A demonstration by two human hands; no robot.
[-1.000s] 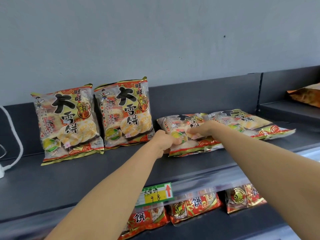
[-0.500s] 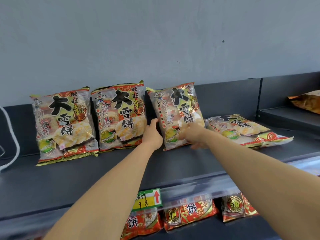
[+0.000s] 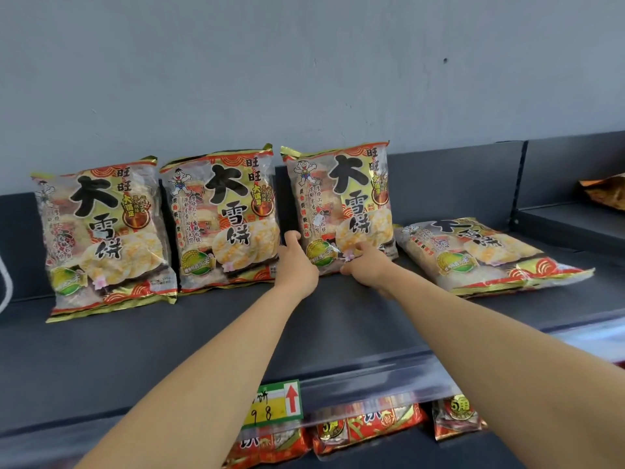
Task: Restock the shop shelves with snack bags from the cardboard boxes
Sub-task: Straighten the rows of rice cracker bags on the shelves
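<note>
Though three bags stand along the back of the shelf (image 3: 169, 350), the restock looks only partly done. The first bag (image 3: 101, 238) and second bag (image 3: 223, 221) lean against the back panel on the left, untouched. The third bag (image 3: 341, 211) stands just right of them, on end and facing out, with both hands at its foot. The left hand (image 3: 296, 262) is set against its lower left edge, thumb raised along the side (its fingers are hidden, so I cannot tell whether they curl round the bag). The right hand (image 3: 367, 269) holds the lower front, thumb on the face and fingers curled at the bottom edge. Just to the right a flat bag (image 3: 483, 255) lies face up, not yet stood up, and the row looks to have room for more. No cardboard box is in view, so I cannot say how much stock remains. Red packs (image 3: 368, 424) sit on the shelf below, behind a price tag (image 3: 275, 404).

A second ago the third bag lay flat on top of the flat bag, both hands at its near edge. Half a second ago it was already on end. Little has changed since, and the hands have stayed at its base.
</note>
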